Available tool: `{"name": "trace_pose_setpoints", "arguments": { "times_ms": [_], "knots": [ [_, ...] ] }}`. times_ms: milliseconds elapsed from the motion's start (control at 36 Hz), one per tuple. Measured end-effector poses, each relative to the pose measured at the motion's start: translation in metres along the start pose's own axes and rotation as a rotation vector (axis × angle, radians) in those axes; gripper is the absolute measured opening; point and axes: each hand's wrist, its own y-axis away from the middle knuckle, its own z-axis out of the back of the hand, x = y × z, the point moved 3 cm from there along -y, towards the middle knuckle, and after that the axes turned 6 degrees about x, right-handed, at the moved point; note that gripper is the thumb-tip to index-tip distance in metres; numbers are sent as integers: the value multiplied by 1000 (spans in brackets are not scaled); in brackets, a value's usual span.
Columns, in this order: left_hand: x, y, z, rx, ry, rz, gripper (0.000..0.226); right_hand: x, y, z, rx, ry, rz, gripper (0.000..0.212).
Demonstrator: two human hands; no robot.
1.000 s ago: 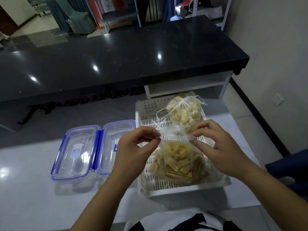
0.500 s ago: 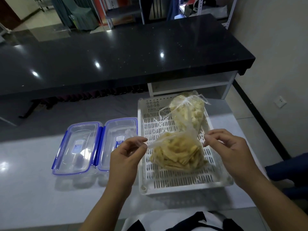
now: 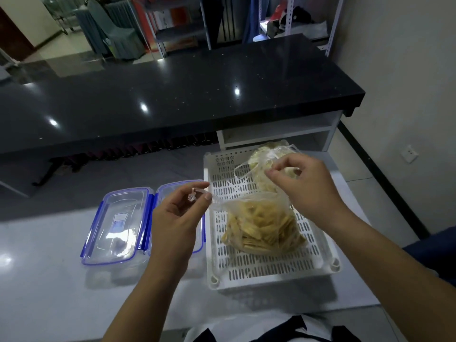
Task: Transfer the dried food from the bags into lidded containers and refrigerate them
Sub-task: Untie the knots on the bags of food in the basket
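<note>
Over the white slotted tray [image 3: 271, 270], left hand [image 3: 177, 218] fingers [image 3: 206, 197] are pinching the near bag [image 3: 264, 228] by one twisted corner; right hand [image 3: 306, 186] fingers are curling, apparently holding nothing. Bag mouth is likely sagging open, risking chips spilling.

Long glossy black stone counter [image 3: 172, 95] across back, white wall socket [image 3: 409, 153] off right, grey draped chairs [image 3: 111, 33] behind.

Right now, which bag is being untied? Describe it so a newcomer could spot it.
Find the white tray on the grey table. Two bags lie in it; take the near bag, holding flat yellow strips. Unlike the far bag of paler pieces, the left hand pinches its neck.
</note>
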Motion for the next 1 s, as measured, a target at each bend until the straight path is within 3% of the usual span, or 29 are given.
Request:
{"name": "trace_pose_setpoints", "arguments": {
  "times_ms": [167,333,417,472,611,694,806,889,1000],
  "knots": [
    [-17,-8,9,27,85,-20,24,7,-6,19,18,-72,6,18],
    [-29,-17,12,205,237,3,32,12,-6,54,145,-238,-27,24],
    [-29,-21,11,326,150,-48,49,14,-3,66,173,-183,-33,23],
    [-30,-23,12,350,27,-105,54,12,-1,69,250,-274,-87,22],
    [-36,-34,17,167,-400,-435,54,8,11,66,506,-672,-237,17],
    [-35,-36,15,55,-365,-497,49,5,14,65,533,-848,-275,36],
    [-26,-40,6,4,-200,-361,34,5,13,62,536,-997,-288,55],
    [-17,-41,0,99,63,-93,21,1,12,62,528,-1053,-286,60],
    [-13,-39,0,203,349,109,25,-5,14,65,529,-1146,-314,63]
  ]
}}
